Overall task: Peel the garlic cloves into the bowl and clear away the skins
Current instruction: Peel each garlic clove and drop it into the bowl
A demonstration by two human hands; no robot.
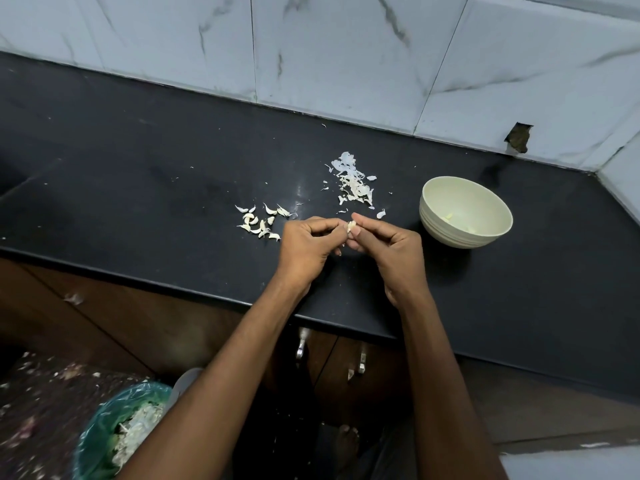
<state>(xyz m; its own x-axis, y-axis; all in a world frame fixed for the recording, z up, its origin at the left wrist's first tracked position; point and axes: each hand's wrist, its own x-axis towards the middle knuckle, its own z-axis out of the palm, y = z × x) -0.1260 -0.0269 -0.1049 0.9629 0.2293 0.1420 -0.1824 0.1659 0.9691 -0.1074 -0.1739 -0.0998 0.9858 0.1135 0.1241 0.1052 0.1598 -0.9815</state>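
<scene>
While both hands met above the black worktop (pixel 138 188), pale garlic clove (pixel 351 226) half-skinned, left hand (pixel 308 244) grip pinched it, right hand (pixel 388 245) grip pinched it too, cream bowl (pixel 465 233) just right.

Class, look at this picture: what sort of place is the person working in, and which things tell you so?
Most likely a home kitchen. A dark stone counter runs along a tiled wall, with wooden cupboards underneath. Garlic cloves and a bowl sit on it, and a lined bin stands on the floor.

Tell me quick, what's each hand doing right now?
Left hand: pinching the garlic clove.
Right hand: pinching the same clove, thumb on it.
</scene>
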